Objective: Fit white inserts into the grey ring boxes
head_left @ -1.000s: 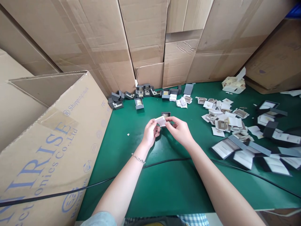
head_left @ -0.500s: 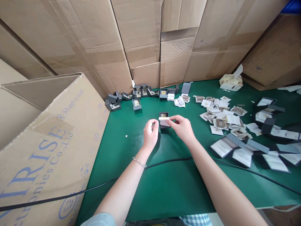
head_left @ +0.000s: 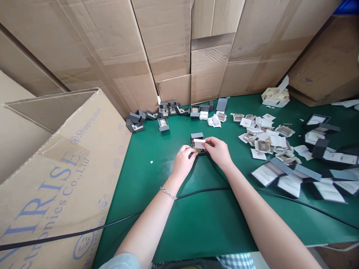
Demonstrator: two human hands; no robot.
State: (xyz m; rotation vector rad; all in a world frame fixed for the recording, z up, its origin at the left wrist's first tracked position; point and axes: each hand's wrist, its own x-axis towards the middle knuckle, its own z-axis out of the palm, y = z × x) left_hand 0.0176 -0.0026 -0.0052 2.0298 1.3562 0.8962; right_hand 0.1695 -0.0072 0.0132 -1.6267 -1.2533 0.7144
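Note:
A small dark hinged box [head_left: 196,136] stands on the green table in front of me, its lid raised. My right hand [head_left: 220,152] pinches a white padded insert [head_left: 199,144] between thumb and fingertips, holding it tilted over the box's base. At the base's left front edge, the thumb and fingers of my left hand [head_left: 183,161] are closed on the box. The insert and my fingers hide much of the box's inside.
Several open dark boxes [head_left: 163,124] line the back by the cardboard. White and grey inserts [head_left: 263,147] lie heaped at right, beside more open boxes [head_left: 270,172]. A large carton [head_left: 64,179] stands left. A black cable [head_left: 202,190] crosses the table near my forearms. A tissue pack [head_left: 276,97] sits at back right.
My left hand has moved right and now touches the box. The insert has tipped and shifted slightly right in my right hand, and the box lid leans at a different angle.

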